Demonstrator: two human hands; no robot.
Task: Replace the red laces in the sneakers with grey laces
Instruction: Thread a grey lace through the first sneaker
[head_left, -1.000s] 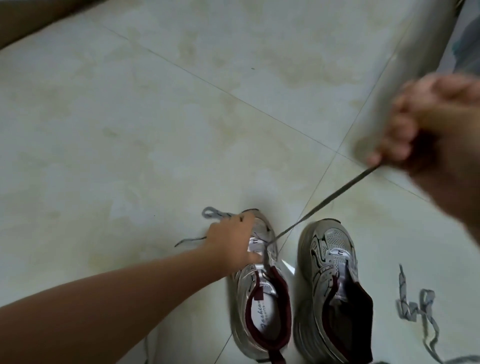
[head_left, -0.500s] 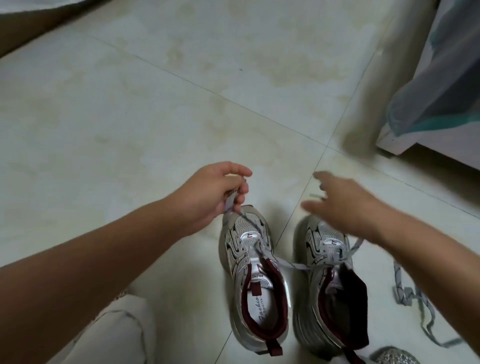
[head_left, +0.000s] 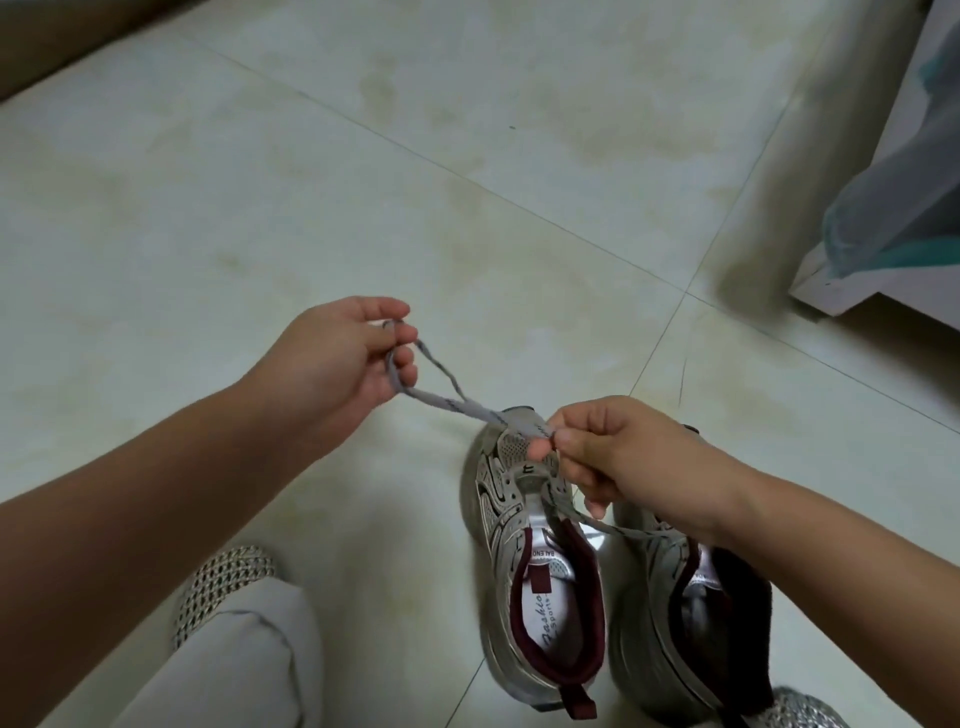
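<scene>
Head view: at left, the left hand (head_left: 345, 358) pinches a doubled loop of flat grey woven lace (head_left: 447, 402) above the pale tiled floor (head_left: 260, 208); the right hand (head_left: 605, 452) pinches the same lace over the toe of the left silver-and-maroon mesh sneaker (head_left: 540, 582), its twin (head_left: 691, 597) beside it

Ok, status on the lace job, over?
Left hand and right hand both pinching the grey lace, stretched between them. Lace runs down into the left sneaker. Nothing in the way.
</scene>
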